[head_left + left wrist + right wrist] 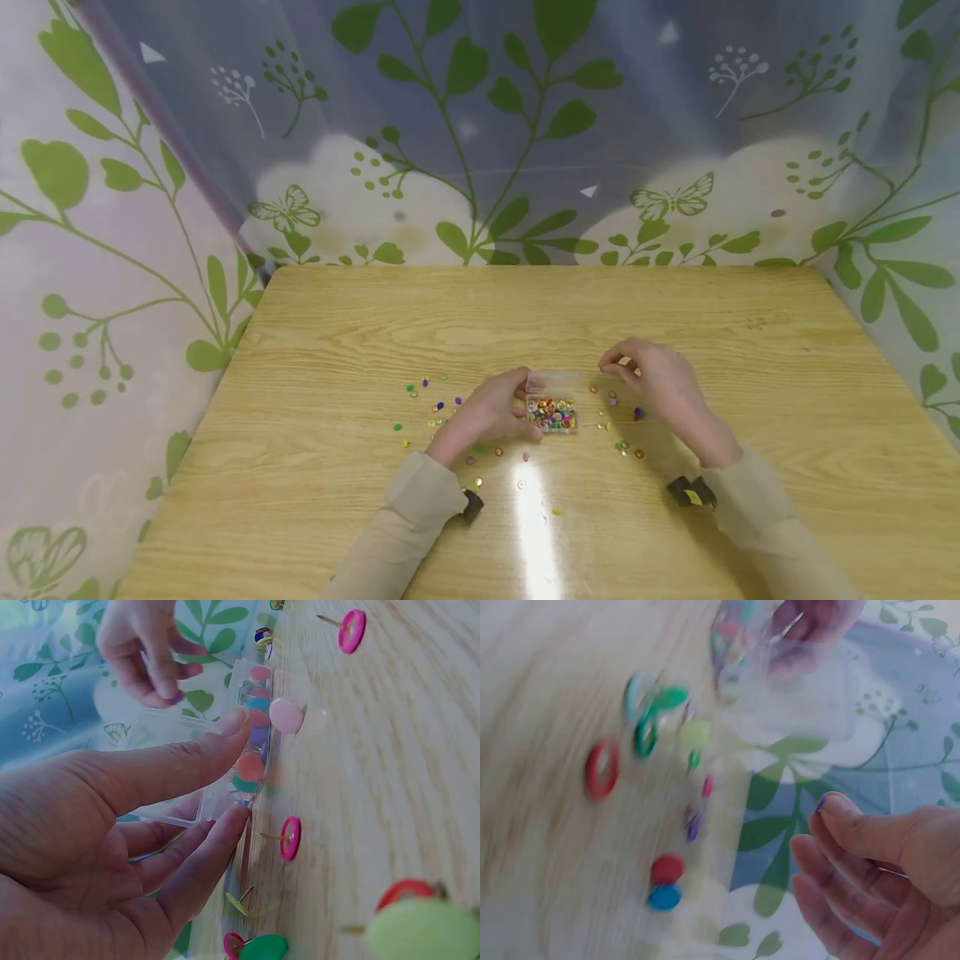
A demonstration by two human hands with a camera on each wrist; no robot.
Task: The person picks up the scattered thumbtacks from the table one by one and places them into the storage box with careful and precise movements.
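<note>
A small clear plastic box (557,432) full of colourful thumbtacks stands on the table, its hinged lid (555,382) open toward the back. My left hand (491,410) grips the box at its left side. In the left wrist view its thumb and a finger lie along the box's edges. To the right of the box, my right hand (663,379) is raised over the table. Between its thumb and index finger it pinches a purple thumbtack (820,802), mostly hidden by the fingertips.
Loose thumbtacks lie on the wooden table (360,325) on both sides of the box. Red and blue tacks (639,413) sit below the right hand, and a yellow one (557,512) lies nearer the front. A leaf-patterned curtain (517,167) hangs behind the table.
</note>
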